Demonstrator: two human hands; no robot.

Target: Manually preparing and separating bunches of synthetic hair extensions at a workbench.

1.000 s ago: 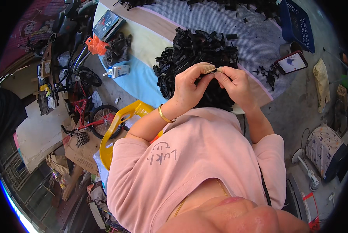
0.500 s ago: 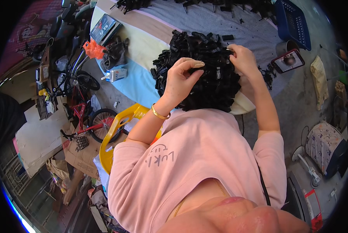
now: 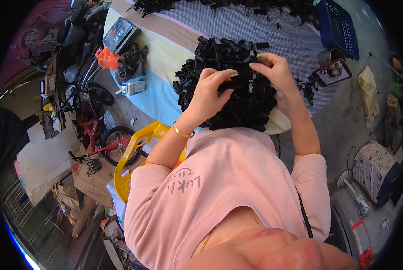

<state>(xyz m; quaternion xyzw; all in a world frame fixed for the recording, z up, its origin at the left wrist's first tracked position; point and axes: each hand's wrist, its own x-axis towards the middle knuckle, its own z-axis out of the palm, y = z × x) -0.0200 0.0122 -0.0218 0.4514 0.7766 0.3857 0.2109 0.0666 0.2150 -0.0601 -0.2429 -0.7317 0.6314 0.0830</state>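
A high heap of small black plastic pieces (image 3: 237, 110) lies at the near edge of the round table, against my shirt. My left hand (image 3: 210, 92) is over the left side of the heap, fingers bent and thumb curled toward them. Whatever those fingers grip blends into the black pieces behind. At the heap's upper right, my right hand (image 3: 273, 72) has thumb and forefinger curved together by a dark piece that I cannot make out clearly. One piece with a pale, shiny part (image 3: 251, 86) shows on the heap between my hands.
A patterned cloth (image 3: 161, 101) covers the table. More black pieces (image 3: 273, 5) lie along its far edge. At the right are a blue basket (image 3: 341, 31), a metal cup (image 3: 326, 57) and a phone (image 3: 332, 73). A small carton (image 3: 134, 88), orange bag (image 3: 106, 58) and box (image 3: 120, 35) sit left.
My right hand has moved left and slightly inward over the heap, its thumb and forefinger now farther onto it. The left hand has shifted only slightly, with the thumb a little lower.
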